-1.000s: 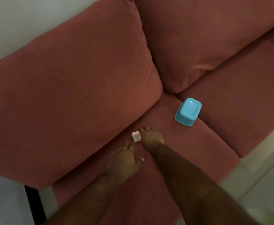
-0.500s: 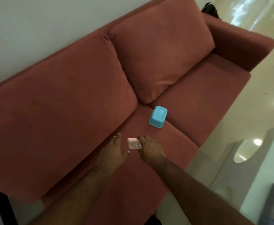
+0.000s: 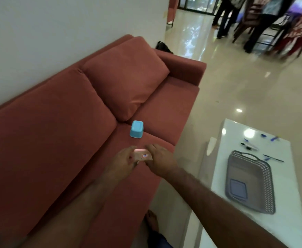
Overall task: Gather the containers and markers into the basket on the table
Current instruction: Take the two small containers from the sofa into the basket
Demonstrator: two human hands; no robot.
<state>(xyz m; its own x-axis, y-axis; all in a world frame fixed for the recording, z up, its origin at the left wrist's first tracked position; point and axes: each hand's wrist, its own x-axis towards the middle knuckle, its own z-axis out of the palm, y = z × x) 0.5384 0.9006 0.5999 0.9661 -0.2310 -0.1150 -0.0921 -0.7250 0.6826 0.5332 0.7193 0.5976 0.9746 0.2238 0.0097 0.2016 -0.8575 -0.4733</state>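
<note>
A small pink container (image 3: 143,155) with a red and blue label is held between my left hand (image 3: 123,161) and my right hand (image 3: 160,161), above the sofa seat. A blue container (image 3: 136,129) lies upside down on the red sofa (image 3: 57,140) just beyond my hands. The grey basket (image 3: 250,181) stands on the white table (image 3: 281,221) to the right, with a bluish lid or container lying flat inside it. Several markers (image 3: 250,146) lie on the table past the basket's handle.
Two back cushions lean against the wall behind the sofa. A glossy beige floor separates sofa and table. Several standing people and dark chairs (image 3: 264,18) fill the far right background. My bare foot (image 3: 152,222) shows on the floor by the sofa edge.
The pink container has been lifted off the sofa seat and now sits between both hands. My view has swung right, bringing the table, basket and markers into sight.
</note>
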